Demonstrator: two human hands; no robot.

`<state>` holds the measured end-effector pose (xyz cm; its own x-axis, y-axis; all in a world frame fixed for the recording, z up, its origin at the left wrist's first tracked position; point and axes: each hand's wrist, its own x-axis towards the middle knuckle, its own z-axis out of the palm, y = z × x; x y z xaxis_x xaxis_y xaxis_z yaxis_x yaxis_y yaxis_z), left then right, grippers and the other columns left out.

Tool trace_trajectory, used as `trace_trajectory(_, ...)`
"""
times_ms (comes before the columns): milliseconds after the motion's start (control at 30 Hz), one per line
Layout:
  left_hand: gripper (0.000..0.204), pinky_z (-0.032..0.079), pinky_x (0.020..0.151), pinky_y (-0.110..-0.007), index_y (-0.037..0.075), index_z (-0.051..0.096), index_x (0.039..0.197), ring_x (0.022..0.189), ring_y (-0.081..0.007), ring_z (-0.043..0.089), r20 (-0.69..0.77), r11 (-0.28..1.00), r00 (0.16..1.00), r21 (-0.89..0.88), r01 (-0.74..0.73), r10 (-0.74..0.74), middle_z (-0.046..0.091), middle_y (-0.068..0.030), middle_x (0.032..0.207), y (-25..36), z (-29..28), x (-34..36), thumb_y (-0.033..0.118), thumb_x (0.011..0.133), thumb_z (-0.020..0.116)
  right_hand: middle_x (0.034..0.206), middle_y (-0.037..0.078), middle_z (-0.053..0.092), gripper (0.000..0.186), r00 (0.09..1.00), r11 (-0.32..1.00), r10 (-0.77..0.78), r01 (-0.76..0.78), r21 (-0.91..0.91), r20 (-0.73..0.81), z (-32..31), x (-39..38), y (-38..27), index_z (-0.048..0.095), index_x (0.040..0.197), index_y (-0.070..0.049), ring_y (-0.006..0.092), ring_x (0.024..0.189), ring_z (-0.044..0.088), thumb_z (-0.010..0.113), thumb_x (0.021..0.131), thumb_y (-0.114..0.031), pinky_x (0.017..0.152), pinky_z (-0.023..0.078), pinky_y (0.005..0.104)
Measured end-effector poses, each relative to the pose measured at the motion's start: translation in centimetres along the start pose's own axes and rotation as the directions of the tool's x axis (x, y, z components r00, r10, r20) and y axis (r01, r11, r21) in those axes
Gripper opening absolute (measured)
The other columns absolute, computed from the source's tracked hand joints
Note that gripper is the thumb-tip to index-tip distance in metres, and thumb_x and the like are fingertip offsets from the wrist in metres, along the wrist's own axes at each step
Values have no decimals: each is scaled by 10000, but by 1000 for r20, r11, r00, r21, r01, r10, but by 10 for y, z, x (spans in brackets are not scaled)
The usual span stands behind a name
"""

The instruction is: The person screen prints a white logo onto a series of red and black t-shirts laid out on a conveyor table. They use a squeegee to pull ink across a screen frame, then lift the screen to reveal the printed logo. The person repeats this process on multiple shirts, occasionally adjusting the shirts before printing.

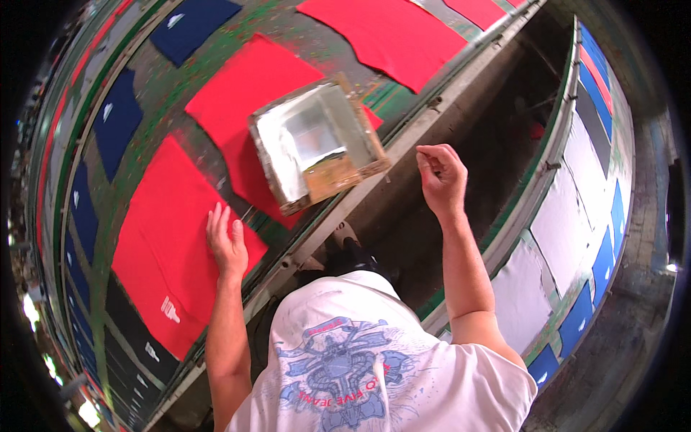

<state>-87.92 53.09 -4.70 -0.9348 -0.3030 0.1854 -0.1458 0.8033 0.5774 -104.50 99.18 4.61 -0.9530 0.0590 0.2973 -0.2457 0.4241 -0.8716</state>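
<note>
My left hand [227,241] lies with its fingers stretched out at the right edge of a red fabric piece [169,245], which has a small white print near its lower end. Nothing is held in it. Out over the dark aisle, my right hand [442,180] is curled with thumb and fingers drawn together, and I see nothing between them. Between and beyond my hands, a wooden-sided screen-printing frame [272,169] with pale mesh sits on another red fabric piece [248,90]. A brown wooden piece [331,176] shows at the frame's near side.
More red cloth [392,36] and navy pieces [119,122] lie along the paint-stained table. A metal rail [417,119] edges it. Across the dark aisle [497,122], a second table carries white [568,180] and blue pieces [576,317].
</note>
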Motion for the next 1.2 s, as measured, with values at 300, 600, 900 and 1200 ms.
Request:
trace_trajectory(300, 528, 567, 1120, -403, -40, 675, 1468, 1316, -297, 717, -36, 762, 949, -606, 229, -313, 757, -193, 1402, 98, 80, 78, 74, 968, 800, 1307, 54, 716, 403, 908, 984, 31, -101, 147, 418, 6, 12, 33, 666, 1494, -28, 156, 1163, 647, 597, 1182, -272, 1029, 525, 340)
trace_trajectory(600, 494, 543, 1137, -392, 4, 751, 1351, 1300, -304, 716, -209, 838, 914, -506, 204, -349, 758, -180, 1363, 137, 64, 79, 21, 857, 754, 1451, 64, 656, 565, 853, 885, 273, -404, 232, 445, 35, -8, 8, 638, 1562, -13, 186, 1274, 648, 616, 1147, -395, 1052, 527, 346)
trace_trajectory(900, 651, 599, 1044, -341, 21, 637, 1554, 1215, -187, 728, -409, 768, 806, -635, 85, -427, 716, -121, 1473, 16, -84, -25, -78, 914, 696, 1476, 131, 592, 629, 612, 888, -119, -287, 359, 782, 130, -60, -100, 573, 1604, 14, 238, 1333, 626, 741, 1059, -252, 1122, 519, 389)
trace_trajectory(1200, 399, 550, 1117, -370, 5, 792, 1263, 1394, -256, 658, -475, 803, 715, -560, 203, -513, 674, -169, 1534, -87, -92, -142, -97, 879, 755, 1541, 242, 646, 814, 362, 997, -75, 23, 71, 929, 212, -140, -138, 458, 1676, 7, 328, 1385, 657, 785, 1019, -346, 1159, 523, 447)
